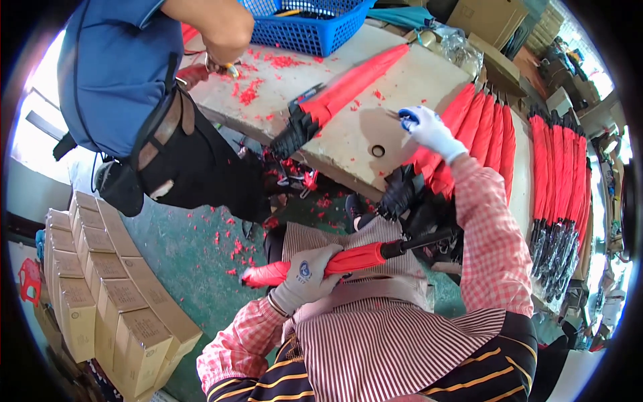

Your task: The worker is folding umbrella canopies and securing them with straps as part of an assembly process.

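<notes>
Across my lap lies a folded red umbrella with a black shaft and handle pointing right. My left hand, in a grey-white glove, is wrapped round its red cloth. My right hand, in a white glove with blue fingertips, is raised over the table at the right. Its fingers are curled in, with a small thin dark thing at their tips that I cannot make out. Below that hand, a black ring lies on the tabletop. Close by on its right is a row of folded red umbrellas.
On the pale table lie another red umbrella, red scraps and a blue basket. A co-worker stands at the left, a hand over the table. Stacked cartons line the left; more umbrellas hang over the right edge.
</notes>
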The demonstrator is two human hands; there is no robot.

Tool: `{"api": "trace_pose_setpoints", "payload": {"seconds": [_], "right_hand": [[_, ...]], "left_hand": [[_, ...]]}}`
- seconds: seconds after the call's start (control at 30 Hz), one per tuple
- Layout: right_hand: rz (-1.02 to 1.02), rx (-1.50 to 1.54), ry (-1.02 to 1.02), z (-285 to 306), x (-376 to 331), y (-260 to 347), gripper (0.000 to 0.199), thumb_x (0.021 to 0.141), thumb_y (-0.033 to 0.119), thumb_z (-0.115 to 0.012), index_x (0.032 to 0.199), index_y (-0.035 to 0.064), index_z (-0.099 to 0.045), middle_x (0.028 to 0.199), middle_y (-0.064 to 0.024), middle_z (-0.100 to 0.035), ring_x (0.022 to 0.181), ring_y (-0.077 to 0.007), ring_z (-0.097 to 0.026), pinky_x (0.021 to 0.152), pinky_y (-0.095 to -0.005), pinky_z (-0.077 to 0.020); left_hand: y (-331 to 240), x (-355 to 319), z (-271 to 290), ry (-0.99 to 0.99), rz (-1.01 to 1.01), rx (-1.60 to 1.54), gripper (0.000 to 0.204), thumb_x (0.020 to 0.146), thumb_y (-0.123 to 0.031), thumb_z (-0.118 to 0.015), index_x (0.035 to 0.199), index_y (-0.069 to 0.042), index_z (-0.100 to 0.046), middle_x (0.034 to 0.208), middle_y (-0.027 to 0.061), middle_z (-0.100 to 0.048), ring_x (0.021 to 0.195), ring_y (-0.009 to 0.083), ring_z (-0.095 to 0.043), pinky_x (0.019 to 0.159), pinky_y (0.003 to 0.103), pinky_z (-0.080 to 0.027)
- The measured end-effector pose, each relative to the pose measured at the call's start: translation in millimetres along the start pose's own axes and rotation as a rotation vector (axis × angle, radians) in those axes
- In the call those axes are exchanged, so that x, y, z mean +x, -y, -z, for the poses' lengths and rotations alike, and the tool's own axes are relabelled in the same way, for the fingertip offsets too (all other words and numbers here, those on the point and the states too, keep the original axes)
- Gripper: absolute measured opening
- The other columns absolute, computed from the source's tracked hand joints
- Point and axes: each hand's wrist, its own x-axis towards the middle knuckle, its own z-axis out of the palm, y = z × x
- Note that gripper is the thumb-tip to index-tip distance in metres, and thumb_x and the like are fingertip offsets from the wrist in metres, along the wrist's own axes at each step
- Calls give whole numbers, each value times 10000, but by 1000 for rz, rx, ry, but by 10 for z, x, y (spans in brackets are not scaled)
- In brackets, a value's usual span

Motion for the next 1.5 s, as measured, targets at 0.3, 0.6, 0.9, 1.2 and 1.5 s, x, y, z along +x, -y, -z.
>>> {"api": "trace_pose_setpoints", "payload": {"seconds": [0.3,0.6,0.9,1.2,1.5], "right_hand": [[276,-209,11,-264,-103,848,459,901,284,-756,1329,124,-705,1097,-179,-731,1070,-399,-702,912,-503,-570],[-175,1322,83,562,-517,1018,357,1016,238,-734,1274,-8,-720,1129,-131,-767,834,-209,-723,754,-328,-573],[205,1212,-107,1769,-1777,1889,491,1012,308,-778,1337,-53,-702,1075,-68,-723,806,-111,-668,698,-240,-523],[185,1340,165,1465,-2357,2026,600,887,395,-896,1247,-59,-738,998,-58,-741,838,-84,-662,734,-246,-534],[-98,1225,-107,1401,-2499,1933,653,812,451,-951,1208,-31,-758,1063,-100,-791,947,-129,-718,833,-308,-576]], "left_hand": [[190,-13,321,-209,118,-25,378,945,-161,-738,1268,8,-640,1030,250,-725,922,455,-714,787,506,-552],[-258,117,513,-231,221,-82,363,988,-197,-723,1262,26,-637,1023,245,-737,922,416,-739,783,498,-544],[-793,163,100,-379,-15,125,310,976,-227,-754,1227,-78,-648,893,185,-737,795,408,-733,677,492,-556],[-1349,227,190,-92,-96,-237,351,990,-291,-750,1217,-45,-645,949,204,-745,779,398,-737,663,476,-566],[-1724,209,-48,-83,74,-68,505,1046,-329,-723,1376,32,-595,1132,177,-723,1014,268,-721,927,383,-549]]}}
